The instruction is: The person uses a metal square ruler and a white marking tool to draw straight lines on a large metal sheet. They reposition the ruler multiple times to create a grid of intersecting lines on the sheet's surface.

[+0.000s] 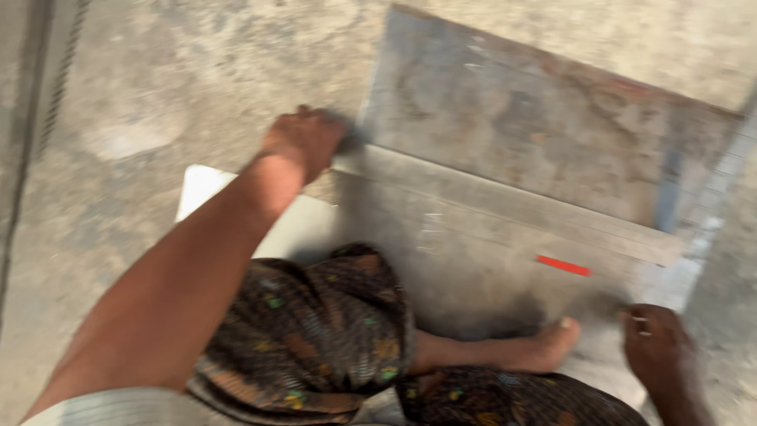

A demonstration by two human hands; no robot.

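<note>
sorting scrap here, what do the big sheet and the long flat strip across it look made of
Big sheet: likely dull grey metal, with a scuffed, stained matte face. Long flat strip under the left hand: probably metal too, pale grey with straight edges. Blur leaves both uncertain.

Left arm stretches from lower left up to frame centre, left hand (pixel 303 142) knuckles up, fingers curled under. Right hand (pixel 658 351) at lower right, palm down, fingers loosely spread; blurred.

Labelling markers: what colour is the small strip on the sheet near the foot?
Red; the small strip lies on the grey sheet, clearest in the head view.
</note>
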